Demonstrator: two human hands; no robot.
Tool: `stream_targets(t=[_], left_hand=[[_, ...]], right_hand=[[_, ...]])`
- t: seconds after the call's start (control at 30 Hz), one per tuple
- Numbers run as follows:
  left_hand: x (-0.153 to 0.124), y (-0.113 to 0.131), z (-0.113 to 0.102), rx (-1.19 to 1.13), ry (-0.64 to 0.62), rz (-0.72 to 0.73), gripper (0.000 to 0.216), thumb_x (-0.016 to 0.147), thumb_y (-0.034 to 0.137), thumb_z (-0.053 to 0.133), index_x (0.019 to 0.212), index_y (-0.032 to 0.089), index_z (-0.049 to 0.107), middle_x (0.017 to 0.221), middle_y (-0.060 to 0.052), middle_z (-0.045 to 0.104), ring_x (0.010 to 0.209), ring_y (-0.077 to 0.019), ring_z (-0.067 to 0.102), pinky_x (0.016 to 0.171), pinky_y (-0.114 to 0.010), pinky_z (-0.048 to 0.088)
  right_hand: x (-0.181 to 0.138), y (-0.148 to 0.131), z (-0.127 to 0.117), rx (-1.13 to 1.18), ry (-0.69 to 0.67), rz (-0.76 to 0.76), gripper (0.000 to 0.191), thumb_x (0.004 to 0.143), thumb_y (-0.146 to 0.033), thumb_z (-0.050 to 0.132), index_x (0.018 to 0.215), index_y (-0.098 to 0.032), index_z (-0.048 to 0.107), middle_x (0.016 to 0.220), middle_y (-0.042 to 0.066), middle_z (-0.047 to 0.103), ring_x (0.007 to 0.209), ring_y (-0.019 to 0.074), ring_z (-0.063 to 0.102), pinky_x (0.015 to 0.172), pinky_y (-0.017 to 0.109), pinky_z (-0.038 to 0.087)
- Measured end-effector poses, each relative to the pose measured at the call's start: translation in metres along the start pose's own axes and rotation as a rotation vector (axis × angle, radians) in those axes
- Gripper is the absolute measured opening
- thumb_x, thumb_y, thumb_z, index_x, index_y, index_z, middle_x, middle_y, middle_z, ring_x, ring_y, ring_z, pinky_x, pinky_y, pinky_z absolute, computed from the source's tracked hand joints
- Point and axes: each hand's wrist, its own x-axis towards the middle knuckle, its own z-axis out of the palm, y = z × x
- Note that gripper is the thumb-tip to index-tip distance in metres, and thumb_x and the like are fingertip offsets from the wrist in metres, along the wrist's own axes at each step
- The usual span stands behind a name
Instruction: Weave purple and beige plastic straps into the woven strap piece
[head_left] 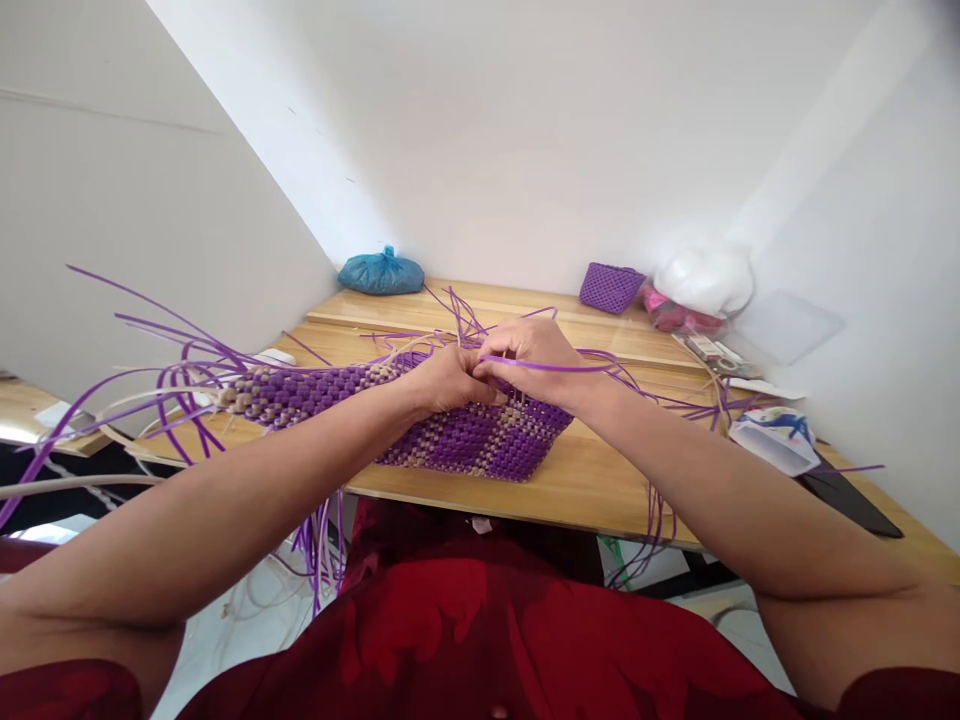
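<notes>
A half-woven basket (465, 440) of purple and beige plastic strips lies on the wooden table (600, 480) in front of me. Loose purple strips (172, 370) fan out from its left end and far rim. My left hand (446, 380) is closed at the basket's upper rim, fingers pinched on the weave. Touching it from the right, my right hand (529, 350) is closed on a purple strip (555, 368) that runs out to the right over the rim.
At the back of the table sit a blue plastic bag (381, 272), a small finished purple basket (611, 287) and a white bag (705, 280) over pink material. To the right lie a clear container (772, 440) and a dark flat object (847, 495). White walls close in.
</notes>
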Motion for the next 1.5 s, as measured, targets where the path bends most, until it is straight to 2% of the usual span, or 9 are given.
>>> stream_targets(t=[0.27,0.43,0.63,0.8,1.0,1.13,1.3,1.4,1.5], left_hand=[[-0.001,0.008,-0.006,0.015,-0.045,-0.06,0.031,0.065,0.041,0.082,0.083,0.016,0.079,0.078,-0.002,0.073,0.077,-0.0169,0.063,0.081,-0.032,0.047],[0.002,0.009,0.001,-0.057,0.066,-0.063,0.025,0.059,0.034,0.085,0.072,0.015,0.074,0.07,-0.001,0.068,0.072,-0.0153,0.06,0.078,-0.032,0.047],[-0.002,0.018,0.003,-0.059,0.099,-0.112,0.017,0.058,0.026,0.079,0.063,0.015,0.067,0.065,0.001,0.063,0.062,-0.0124,0.053,0.065,-0.029,0.042],[-0.001,0.018,-0.002,0.061,0.052,-0.084,0.02,0.061,0.032,0.077,0.067,0.014,0.07,0.063,0.0,0.063,0.063,-0.013,0.052,0.065,-0.028,0.04],[0.003,0.015,-0.006,0.06,0.01,-0.044,0.022,0.062,0.033,0.077,0.071,0.014,0.072,0.07,-0.001,0.067,0.069,-0.0143,0.057,0.071,-0.028,0.044],[0.005,0.013,-0.007,0.076,0.008,-0.064,0.024,0.06,0.035,0.078,0.071,0.014,0.072,0.069,-0.001,0.066,0.067,-0.0142,0.056,0.068,-0.028,0.044],[0.003,0.017,-0.01,0.076,-0.039,-0.096,0.024,0.061,0.036,0.077,0.069,0.015,0.069,0.065,0.001,0.061,0.061,-0.0112,0.048,0.06,-0.026,0.036],[0.001,0.017,-0.01,0.124,-0.041,-0.082,0.026,0.065,0.039,0.076,0.067,0.015,0.067,0.059,0.003,0.054,0.056,-0.0098,0.042,0.056,-0.026,0.03],[0.0,0.015,-0.008,0.11,-0.014,-0.07,0.026,0.066,0.039,0.077,0.067,0.016,0.066,0.06,0.003,0.056,0.056,-0.0103,0.043,0.057,-0.026,0.032]], right_hand=[[-0.005,0.016,0.013,0.132,0.062,0.03,0.018,0.09,-0.026,0.062,0.085,-0.02,0.078,0.085,0.001,0.074,0.082,0.0144,0.064,0.079,0.026,0.043],[0.003,0.019,0.014,0.15,0.103,0.031,0.019,0.091,-0.029,0.061,0.088,-0.019,0.077,0.091,0.003,0.075,0.086,0.0159,0.066,0.081,0.027,0.045],[-0.034,-0.006,0.012,0.027,0.467,0.232,0.023,0.096,-0.033,0.056,0.093,-0.018,0.074,0.084,0.005,0.073,0.077,0.0168,0.065,0.073,0.028,0.046],[-0.09,-0.027,0.048,-0.108,0.433,0.182,0.016,0.094,-0.027,0.063,0.088,-0.018,0.074,0.087,0.005,0.075,0.084,0.0184,0.066,0.085,0.031,0.05],[-0.078,-0.012,0.083,-0.06,0.655,0.107,0.013,0.093,-0.03,0.066,0.089,-0.019,0.072,0.083,0.005,0.071,0.081,0.0166,0.065,0.081,0.03,0.052],[-0.072,-0.017,0.079,0.04,0.699,0.153,0.018,0.093,-0.025,0.062,0.077,-0.02,0.068,0.074,0.003,0.066,0.073,0.0145,0.059,0.073,0.029,0.049],[-0.091,-0.03,0.074,0.257,0.564,0.25,0.02,0.089,-0.022,0.063,0.071,-0.019,0.058,0.073,0.0,0.059,0.061,0.0107,0.048,0.057,0.026,0.041],[-0.094,-0.031,0.082,0.509,0.631,0.218,0.008,0.09,-0.024,0.064,0.084,-0.019,0.062,0.093,0.003,0.064,0.072,0.0111,0.056,0.064,0.025,0.046],[-0.093,-0.031,0.096,0.736,0.628,0.226,0.011,0.094,-0.028,0.062,0.087,-0.02,0.063,0.09,0.002,0.064,0.078,0.0121,0.059,0.071,0.026,0.049]])
